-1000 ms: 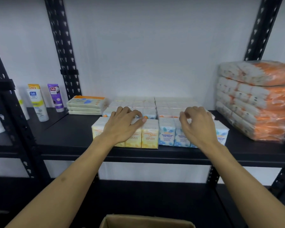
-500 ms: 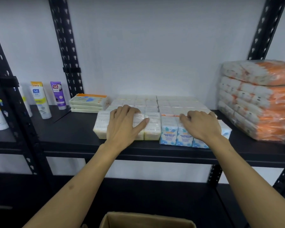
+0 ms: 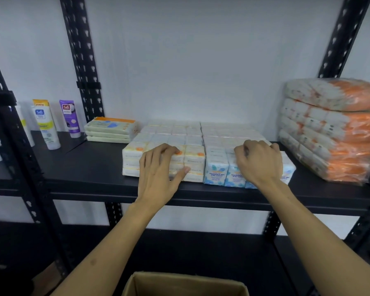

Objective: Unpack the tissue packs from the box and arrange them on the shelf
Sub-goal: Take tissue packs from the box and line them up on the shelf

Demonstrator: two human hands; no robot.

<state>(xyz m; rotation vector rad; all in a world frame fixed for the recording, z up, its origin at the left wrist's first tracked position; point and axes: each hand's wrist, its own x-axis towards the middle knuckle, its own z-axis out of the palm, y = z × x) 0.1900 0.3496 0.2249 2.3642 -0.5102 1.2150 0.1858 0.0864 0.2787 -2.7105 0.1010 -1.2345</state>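
Observation:
A yellow-and-white tissue pack [image 3: 132, 159] lies flat at the front of the black shelf [image 3: 90, 167]. My left hand [image 3: 158, 171] presses on it, fingers spread over its top and thumb against its front face. Right beside it stands a blue tissue pack [image 3: 215, 174] with its label facing me. My right hand [image 3: 261, 163] grips the top of the blue pack with curled fingers. Several more tissue packs [image 3: 201, 131] lie in rows behind both, up to the wall. The open cardboard box [image 3: 179, 283] is at the bottom edge; its inside is out of view.
Stacked orange-wrapped tissue bundles [image 3: 340, 129] fill the shelf's right end. A flat stack of pale packs [image 3: 110, 130] sits at the back left, next to a black upright post [image 3: 81, 60]. Cosmetic tubes [image 3: 45, 124] stand on the neighbouring left shelf. A lower shelf runs beneath.
The yellow pack went from standing upright to lying flat under my left hand. Both packs moved back against the rows behind. My right hand stayed on the blue pack.

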